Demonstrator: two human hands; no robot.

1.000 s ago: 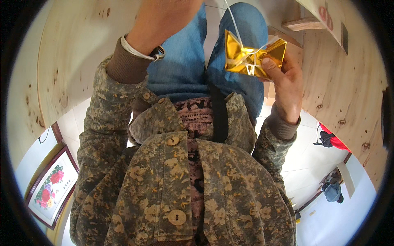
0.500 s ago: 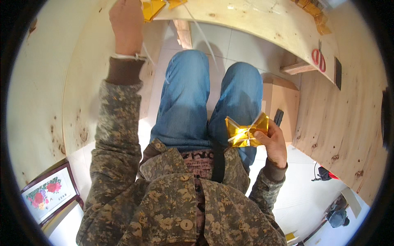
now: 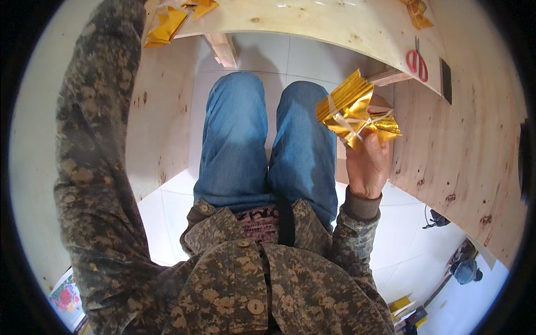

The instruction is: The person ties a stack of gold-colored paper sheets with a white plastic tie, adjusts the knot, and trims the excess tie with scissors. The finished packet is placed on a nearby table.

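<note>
A pale wood table [image 3: 301, 25] runs across the top, a short strut [image 3: 223, 50] beneath it. Knotty wood panels stand either side: the left panel [image 3: 159, 123], the right panel [image 3: 446, 162]. The floor [image 3: 399, 251] has large pale tiles, brightly lit at the sides, greyer under the table. Lower left, a flower picture [image 3: 66, 298] shows; lower right, a bluish-white surface, probably a wall [image 3: 472, 304].

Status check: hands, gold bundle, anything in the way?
Left hand out of frame, sleeve running off the top. Right hand holding gold bundle, white string across it. Scissors on table, apart from bundle.
</note>
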